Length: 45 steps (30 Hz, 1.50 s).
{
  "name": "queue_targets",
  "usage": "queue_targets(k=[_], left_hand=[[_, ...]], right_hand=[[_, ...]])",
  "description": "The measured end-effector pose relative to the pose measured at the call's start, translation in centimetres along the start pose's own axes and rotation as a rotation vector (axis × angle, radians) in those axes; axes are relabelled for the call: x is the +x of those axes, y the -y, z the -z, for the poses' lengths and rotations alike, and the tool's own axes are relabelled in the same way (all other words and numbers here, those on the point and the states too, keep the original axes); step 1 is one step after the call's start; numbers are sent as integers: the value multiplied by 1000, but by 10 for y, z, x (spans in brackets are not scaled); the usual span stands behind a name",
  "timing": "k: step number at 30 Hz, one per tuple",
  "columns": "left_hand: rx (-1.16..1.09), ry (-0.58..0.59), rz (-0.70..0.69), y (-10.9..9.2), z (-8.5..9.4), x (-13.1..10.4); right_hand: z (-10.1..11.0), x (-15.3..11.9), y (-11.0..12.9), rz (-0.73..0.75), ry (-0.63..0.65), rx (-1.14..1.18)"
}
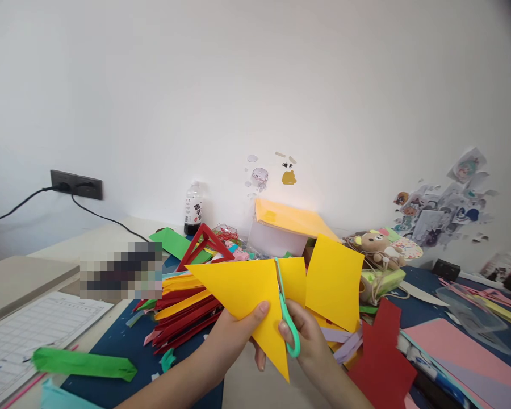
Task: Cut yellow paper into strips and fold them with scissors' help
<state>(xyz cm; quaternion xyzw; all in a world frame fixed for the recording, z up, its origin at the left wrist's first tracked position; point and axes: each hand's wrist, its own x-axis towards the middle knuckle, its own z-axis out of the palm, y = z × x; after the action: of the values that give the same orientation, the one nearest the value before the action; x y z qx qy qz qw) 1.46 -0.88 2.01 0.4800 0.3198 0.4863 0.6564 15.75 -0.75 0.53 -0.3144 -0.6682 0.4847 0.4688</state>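
A yellow paper (244, 284), pointed at its left and bottom corners, is pinched between the thumb and fingers of my left hand (238, 332). My right hand (304, 329) is closed around the handles of teal scissors (287, 318). The scissor blades point up and away across the paper, with a yellow strip on their right side. Another yellow sheet (334, 284) stands tilted just right of the scissors. Part of my right fingers is hidden behind the handles.
Folded red and yellow strips (183, 307) lie on the left of the blue mat (97, 335), near a green folded strip (85, 364). A bottle (193, 209) stands by the wall. Red paper (381, 358), a bear toy (377, 244) and pink sheets (464, 346) are at right.
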Motion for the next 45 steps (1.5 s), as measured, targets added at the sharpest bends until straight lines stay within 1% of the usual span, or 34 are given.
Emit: queue_targets(k=[4, 8, 12, 15, 20, 24, 27, 30, 32, 33, 35, 37, 38, 39, 40, 42, 43, 45], left_hand=[[4, -5, 12, 0, -1, -1], [2, 1, -13, 1, 1, 3], [-12, 41, 7, 5, 1, 3], [-24, 49, 8, 9, 0, 3], [-20, 75, 13, 14, 5, 9], [-3, 60, 34, 17, 6, 10], [-1, 41, 46, 19, 5, 9], [3, 56, 70, 23, 4, 10], [20, 67, 87, 25, 6, 12], [35, 52, 93, 25, 6, 13], [63, -35, 95, 21, 9, 14], [69, -128, 96, 15, 11, 14], [67, -140, 106, 12, 12, 13], [61, -121, 128, 11, 12, 13], [53, -77, 155, 11, 13, 13], [49, 27, 200, 17, 13, 14], [51, 63, 207, 23, 12, 14], [68, 92, 187, 36, 12, 16]], right_hand=[[1, -1, 0, -2, 5, -1], [0, -1, -1, -28, 8, 6], [-1, 1, 0, -50, -12, 29], [1, 1, 1, -49, -13, 20], [4, 4, -3, -66, -30, 4], [6, 7, -5, -79, -41, 34], [7, 7, -3, -83, -66, 18], [7, 7, -2, -77, -103, 12], [10, 9, -3, -63, -120, 0], [13, 10, -4, -48, -137, -26], [23, 13, -6, -26, -218, -178], [37, 15, -6, -51, -356, -476], [44, 16, -5, -77, -427, -657], [51, 17, -4, -102, -488, -832], [58, 17, -3, -124, -536, -988], [67, 18, 1, -141, -606, -1198], [70, 18, 2, -156, -627, -1248], [72, 18, 2, -233, -630, -1229]])
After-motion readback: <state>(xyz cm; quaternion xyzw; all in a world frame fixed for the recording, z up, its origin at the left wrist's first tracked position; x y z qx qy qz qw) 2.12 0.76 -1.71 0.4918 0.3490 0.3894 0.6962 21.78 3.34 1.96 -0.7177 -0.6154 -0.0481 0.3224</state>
